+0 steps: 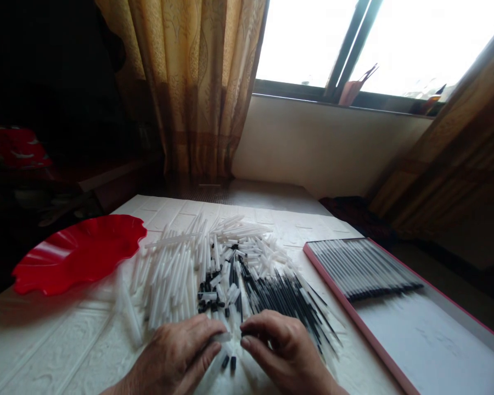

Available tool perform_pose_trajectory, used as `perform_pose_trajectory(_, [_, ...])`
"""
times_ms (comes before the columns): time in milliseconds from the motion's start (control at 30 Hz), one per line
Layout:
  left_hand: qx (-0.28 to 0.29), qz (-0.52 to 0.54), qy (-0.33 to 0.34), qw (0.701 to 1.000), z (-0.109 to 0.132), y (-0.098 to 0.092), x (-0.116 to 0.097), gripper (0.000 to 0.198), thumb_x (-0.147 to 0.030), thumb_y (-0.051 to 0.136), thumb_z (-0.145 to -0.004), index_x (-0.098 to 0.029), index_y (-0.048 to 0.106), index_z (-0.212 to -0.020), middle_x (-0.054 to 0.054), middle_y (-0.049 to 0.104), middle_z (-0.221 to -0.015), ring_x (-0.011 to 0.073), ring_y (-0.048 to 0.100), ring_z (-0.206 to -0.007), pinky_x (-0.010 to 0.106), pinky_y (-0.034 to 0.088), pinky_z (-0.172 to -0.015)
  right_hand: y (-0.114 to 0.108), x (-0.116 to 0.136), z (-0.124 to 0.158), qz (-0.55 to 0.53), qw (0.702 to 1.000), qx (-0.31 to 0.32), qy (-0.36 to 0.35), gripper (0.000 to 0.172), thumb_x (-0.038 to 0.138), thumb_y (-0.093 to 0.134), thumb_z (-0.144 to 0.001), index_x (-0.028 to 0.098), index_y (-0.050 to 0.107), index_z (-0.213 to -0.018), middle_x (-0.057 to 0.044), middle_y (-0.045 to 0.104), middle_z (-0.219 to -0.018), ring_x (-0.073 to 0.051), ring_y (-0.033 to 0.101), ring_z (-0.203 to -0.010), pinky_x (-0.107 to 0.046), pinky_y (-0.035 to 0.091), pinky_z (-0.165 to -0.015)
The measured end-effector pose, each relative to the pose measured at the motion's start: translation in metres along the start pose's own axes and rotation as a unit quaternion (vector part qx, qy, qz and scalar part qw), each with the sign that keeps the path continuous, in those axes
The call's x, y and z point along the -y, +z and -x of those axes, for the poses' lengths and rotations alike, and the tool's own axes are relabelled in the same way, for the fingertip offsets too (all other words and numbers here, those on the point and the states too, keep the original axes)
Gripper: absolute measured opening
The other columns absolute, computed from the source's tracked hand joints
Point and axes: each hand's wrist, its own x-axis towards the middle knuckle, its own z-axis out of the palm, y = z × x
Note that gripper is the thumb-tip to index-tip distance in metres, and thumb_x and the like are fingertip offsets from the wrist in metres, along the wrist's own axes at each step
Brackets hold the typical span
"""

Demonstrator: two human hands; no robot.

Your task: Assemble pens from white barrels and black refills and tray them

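My left hand [181,351] and my right hand [280,345] meet at the near edge of the white table [66,340]. Both are closed in a pinch. Between the left fingertips is a short translucent white pen piece [223,337]. The right fingertips pinch a small dark part I cannot make out. Just beyond them lies a heap of white pen barrels [177,274], small black caps [208,291] and thin black refills [284,299]. Two black caps [229,362] lie between my hands.
A red wavy-edged plate [78,252] sits at the left. A pink-rimmed tray [354,323] at the right holds a neat row of assembled pens [362,269]. Behind the table are a curtain [193,82], a wall and a bright window.
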Motion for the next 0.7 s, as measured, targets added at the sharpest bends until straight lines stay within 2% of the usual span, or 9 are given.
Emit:
perform_pose_trajectory(300, [0.027, 0.015, 0.005, 1.000, 0.000, -0.002, -0.002, 0.021, -0.026, 0.035, -0.104, -0.024, 0.054, -0.113, 0.002, 0.070, -0.084, 0.0163, 0.072, -0.073, 0.022, 0.057, -0.066, 0.013, 0.004, 0.003, -0.048, 0.998, -0.016, -0.035, 0.015, 0.016, 0.059, -0.082, 0.017, 0.072, -0.088, -0.001, 0.072, -0.067, -0.010, 0.061, -0.051, -0.014, 0.044, -0.048])
perform_pose_trajectory(400, [0.028, 0.018, 0.005, 0.999, 0.000, -0.001, -0.002, 0.021, -0.025, 0.035, -0.104, -0.023, 0.054, -0.114, 0.002, 0.070, -0.084, 0.0166, 0.072, -0.073, 0.022, 0.057, -0.065, 0.014, 0.002, 0.003, -0.029, 0.998, 0.005, -0.047, 0.016, 0.014, 0.058, -0.084, 0.017, 0.071, -0.093, -0.001, 0.072, -0.070, -0.009, 0.062, -0.052, -0.014, 0.045, -0.049])
perform_pose_trajectory(533, [0.025, 0.019, 0.007, 0.999, 0.000, 0.000, -0.003, 0.021, -0.024, 0.036, -0.104, -0.023, 0.056, -0.112, 0.002, 0.070, -0.084, 0.0164, 0.071, -0.073, 0.021, 0.056, -0.066, 0.014, 0.001, 0.003, 0.014, 0.996, -0.010, -0.087, 0.016, 0.012, 0.058, -0.084, 0.018, 0.068, -0.095, -0.002, 0.072, -0.071, -0.010, 0.063, -0.054, -0.016, 0.047, -0.053])
perform_pose_trajectory(700, [0.034, 0.005, 0.010, 0.999, 0.001, 0.001, -0.003, 0.024, -0.025, 0.036, -0.104, -0.021, 0.059, -0.109, 0.003, 0.071, -0.081, 0.0174, 0.072, -0.072, 0.022, 0.056, -0.063, 0.013, 0.000, 0.005, 0.052, 0.989, -0.012, -0.137, 0.020, 0.012, 0.055, -0.090, 0.021, 0.068, -0.102, -0.005, 0.075, -0.082, -0.015, 0.071, -0.072, -0.020, 0.054, -0.068])
